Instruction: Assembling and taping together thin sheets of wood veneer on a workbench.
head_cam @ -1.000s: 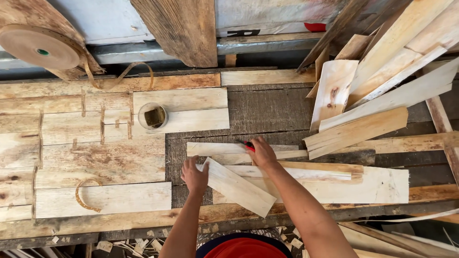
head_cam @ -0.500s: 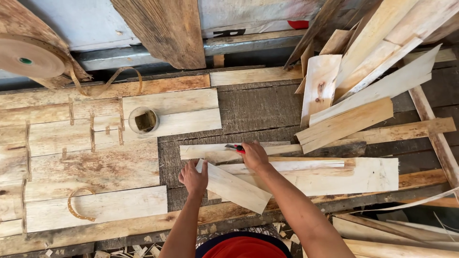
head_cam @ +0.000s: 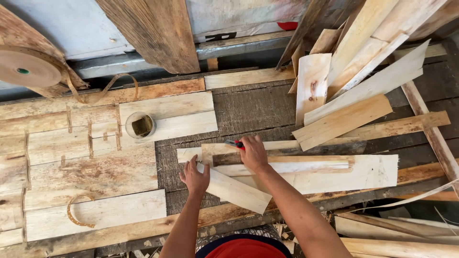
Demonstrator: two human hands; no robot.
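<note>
Hands: two, left hand (head_cam: 194, 177) and right hand (head_cam: 253, 153). Red-handled cutter (head_cam: 234, 143): one. Paper tape roll (head_cam: 26, 69): one. Round open container (head_cam: 140, 125): one. Loose curled tape strip (head_cam: 76, 210): one. Veneer sheets: many, overlapping, not countable.

A rough woodworking shop is showing itself: veneer sheets (head_cam: 330, 174) lying everywhere, offcuts (head_cam: 363, 71) piling up, tape roll (head_cam: 26, 69) hanging.
</note>
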